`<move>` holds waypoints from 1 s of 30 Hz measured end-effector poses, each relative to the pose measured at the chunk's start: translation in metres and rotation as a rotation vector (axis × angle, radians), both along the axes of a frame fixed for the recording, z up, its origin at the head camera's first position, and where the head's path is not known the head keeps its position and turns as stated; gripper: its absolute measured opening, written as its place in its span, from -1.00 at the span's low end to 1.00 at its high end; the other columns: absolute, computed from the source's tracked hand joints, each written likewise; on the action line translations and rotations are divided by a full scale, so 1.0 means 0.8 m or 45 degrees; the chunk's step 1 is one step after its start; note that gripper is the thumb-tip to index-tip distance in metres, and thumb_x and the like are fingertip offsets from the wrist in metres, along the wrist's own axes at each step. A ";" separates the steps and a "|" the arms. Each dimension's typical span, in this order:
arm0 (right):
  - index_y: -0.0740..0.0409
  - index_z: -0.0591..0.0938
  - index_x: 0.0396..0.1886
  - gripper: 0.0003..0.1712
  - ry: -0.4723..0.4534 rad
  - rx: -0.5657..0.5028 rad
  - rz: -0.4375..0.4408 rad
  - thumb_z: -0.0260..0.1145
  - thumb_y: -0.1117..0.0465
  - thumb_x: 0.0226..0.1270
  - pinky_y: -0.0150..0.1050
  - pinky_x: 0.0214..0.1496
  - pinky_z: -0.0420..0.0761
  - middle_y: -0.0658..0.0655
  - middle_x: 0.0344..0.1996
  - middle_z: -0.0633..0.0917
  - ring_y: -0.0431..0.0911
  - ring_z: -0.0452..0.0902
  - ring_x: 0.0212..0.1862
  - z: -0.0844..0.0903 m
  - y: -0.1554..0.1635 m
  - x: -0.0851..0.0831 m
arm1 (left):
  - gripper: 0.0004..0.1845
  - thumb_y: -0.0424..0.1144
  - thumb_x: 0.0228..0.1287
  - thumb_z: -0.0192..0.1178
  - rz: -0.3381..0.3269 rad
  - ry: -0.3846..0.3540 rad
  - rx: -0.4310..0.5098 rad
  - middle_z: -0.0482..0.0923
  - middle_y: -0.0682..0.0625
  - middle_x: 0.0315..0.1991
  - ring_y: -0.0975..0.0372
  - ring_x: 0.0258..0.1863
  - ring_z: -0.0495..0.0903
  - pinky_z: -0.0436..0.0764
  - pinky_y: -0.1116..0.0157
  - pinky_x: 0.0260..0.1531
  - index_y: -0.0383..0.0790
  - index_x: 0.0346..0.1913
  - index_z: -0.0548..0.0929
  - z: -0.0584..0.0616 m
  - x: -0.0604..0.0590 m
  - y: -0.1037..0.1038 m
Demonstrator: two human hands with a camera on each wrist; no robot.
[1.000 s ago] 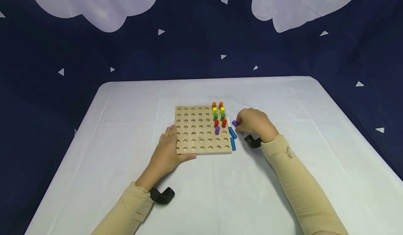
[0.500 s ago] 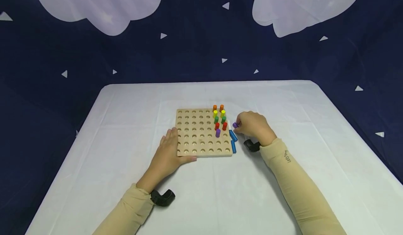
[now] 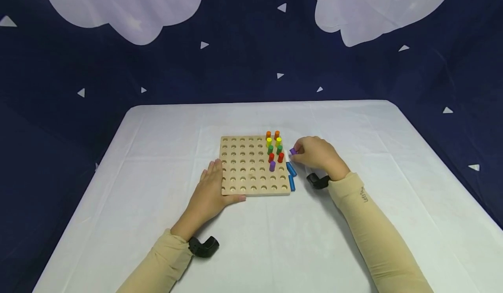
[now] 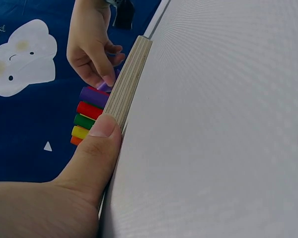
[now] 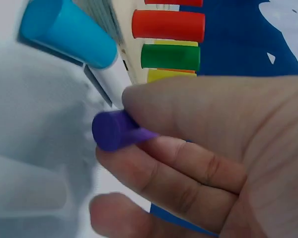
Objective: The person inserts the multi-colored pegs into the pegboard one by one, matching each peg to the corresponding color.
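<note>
My right hand pinches a purple peg between thumb and fingers, just off the right side of a wooden pegboard. My left hand rests against the board's left edge, fingers straight along the side and thumb along the front edge. Pairs of orange, yellow, green and red pegs stand upright in the two rightmost columns. A single purple peg stands below the left red one. Beside the board's right edge lie two blue pegs.
White pegs lie on the white-covered table near my right hand, hard to see against the cloth. Behind the table hangs a dark blue curtain with white clouds and triangles.
The head view has tilted up slightly. My right hand has risen a little and turned the purple peg in its fingertips. My left hand stays at the board; the standing pegs are unchanged.
</note>
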State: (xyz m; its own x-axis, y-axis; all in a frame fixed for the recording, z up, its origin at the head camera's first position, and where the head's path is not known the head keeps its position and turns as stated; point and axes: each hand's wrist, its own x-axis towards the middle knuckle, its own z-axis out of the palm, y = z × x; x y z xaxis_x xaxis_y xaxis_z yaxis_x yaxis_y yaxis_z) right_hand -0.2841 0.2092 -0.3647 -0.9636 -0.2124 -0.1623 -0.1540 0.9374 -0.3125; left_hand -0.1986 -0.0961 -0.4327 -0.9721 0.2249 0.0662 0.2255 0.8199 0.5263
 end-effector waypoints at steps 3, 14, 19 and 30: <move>0.15 0.68 -0.09 -0.62 -0.018 -0.057 0.000 0.42 -0.02 0.26 -0.15 -0.16 0.59 0.11 -0.17 0.75 -0.04 0.59 -0.22 0.003 0.001 0.001 | 0.43 0.34 -0.08 0.43 0.000 0.004 0.000 -0.10 -0.34 0.57 -0.10 0.60 -0.15 -0.11 -0.06 0.58 -0.50 0.54 -0.15 0.000 0.000 0.000; 0.02 0.66 -0.33 -0.79 0.029 -0.276 0.094 0.53 0.09 0.12 -0.23 -0.25 0.56 0.03 -0.25 0.78 -0.07 0.62 -0.24 0.019 -0.003 0.011 | 0.42 0.34 -0.08 0.43 -0.001 0.003 0.001 -0.10 -0.34 0.57 -0.10 0.60 -0.14 -0.10 -0.06 0.58 -0.51 0.54 -0.15 0.001 0.000 0.000; 0.07 0.66 -0.37 -0.80 0.004 -0.351 0.136 0.55 0.18 0.09 -0.22 -0.21 0.60 0.01 -0.32 0.80 -0.05 0.68 -0.16 0.021 -0.004 0.016 | 0.42 0.35 -0.08 0.43 -0.001 -0.003 -0.001 -0.10 -0.34 0.57 -0.10 0.60 -0.14 -0.11 -0.06 0.58 -0.51 0.54 -0.15 -0.001 0.001 0.000; 0.03 0.65 -0.49 -0.77 -0.065 -0.402 0.222 0.60 0.14 0.03 -0.25 -0.29 0.54 -0.07 -0.40 0.79 -0.09 0.63 -0.22 0.013 -0.008 0.012 | 0.42 0.36 -0.07 0.42 -0.009 0.002 -0.001 -0.11 -0.33 0.58 -0.09 0.60 -0.17 -0.12 -0.06 0.58 -0.50 0.54 -0.15 -0.003 -0.004 -0.001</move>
